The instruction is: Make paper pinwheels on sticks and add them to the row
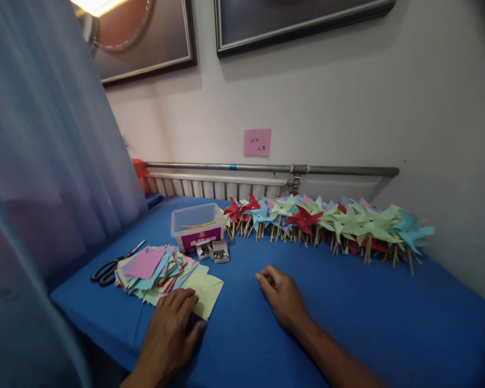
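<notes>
My left hand (173, 323) rests at the near edge of a heap of coloured paper squares (159, 269). Its thumb is spread away from the bent fingers, and it holds nothing that I can see. By its fingertips lies a pale yellow-green paper square (207, 293) with cut lines. My right hand (285, 296) lies on the blue cloth, fingers curled in loosely, with nothing visible in it. Beyond the hands, small boxes of metal pins (220, 256) stand open. Behind them is a clear plastic tub (200, 223) with a few thin sticks inside.
Black-handled scissors (107, 270) lie left of the paper heap. Many paper pinwheels on sticks (303, 218) line the back right of the blue-covered table (258, 334). A metal pipe (210, 167) and radiator run along the wall. A blue curtain (52, 118) hangs at left.
</notes>
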A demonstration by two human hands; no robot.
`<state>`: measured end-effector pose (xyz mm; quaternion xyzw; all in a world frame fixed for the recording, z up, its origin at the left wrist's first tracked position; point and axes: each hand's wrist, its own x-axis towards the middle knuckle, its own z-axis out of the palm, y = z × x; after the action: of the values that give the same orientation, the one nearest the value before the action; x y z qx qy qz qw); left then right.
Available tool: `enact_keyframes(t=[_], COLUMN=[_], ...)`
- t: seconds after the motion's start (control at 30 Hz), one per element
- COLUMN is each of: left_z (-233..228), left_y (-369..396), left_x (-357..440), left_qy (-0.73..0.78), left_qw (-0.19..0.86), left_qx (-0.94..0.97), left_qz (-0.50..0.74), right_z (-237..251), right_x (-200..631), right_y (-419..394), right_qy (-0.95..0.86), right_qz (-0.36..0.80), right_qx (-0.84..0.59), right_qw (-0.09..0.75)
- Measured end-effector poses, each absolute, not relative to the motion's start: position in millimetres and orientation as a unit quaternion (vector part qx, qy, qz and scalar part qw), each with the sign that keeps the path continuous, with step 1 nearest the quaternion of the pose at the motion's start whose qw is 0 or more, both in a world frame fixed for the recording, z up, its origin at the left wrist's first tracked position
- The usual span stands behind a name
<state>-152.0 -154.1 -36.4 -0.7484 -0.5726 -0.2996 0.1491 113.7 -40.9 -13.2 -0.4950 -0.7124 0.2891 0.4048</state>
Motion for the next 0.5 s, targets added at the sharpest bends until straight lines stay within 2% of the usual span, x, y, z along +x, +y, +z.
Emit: enact_keyframes(t=[0.17,0.37,0.5], left_z=[-23.8,-30.6,-18.3], left_y=[-143.1,-130.7,-122.4], left_x=[-124.6,-113.7,-124.3], left_qy=[-0.587,-0.621,-0.668], left_qw=[0.152,0.174,0.091], left_qx=[-0.755,-0.739,-0.698], left_qz=[-0.251,-0.195,-0.241], right_z=[-17.9,-12.5,-14.3], right_x=[114.8,114.7,109.8], right_y=[-39.8,-43.3,-46.8], right_qy=[-0.721,-0.711,-0.695], right_qz=[0.281,0.307,0.348], right_qx=[-0.490,-0.492,-0.485], right_qw=[0.402,0.398,0.400])
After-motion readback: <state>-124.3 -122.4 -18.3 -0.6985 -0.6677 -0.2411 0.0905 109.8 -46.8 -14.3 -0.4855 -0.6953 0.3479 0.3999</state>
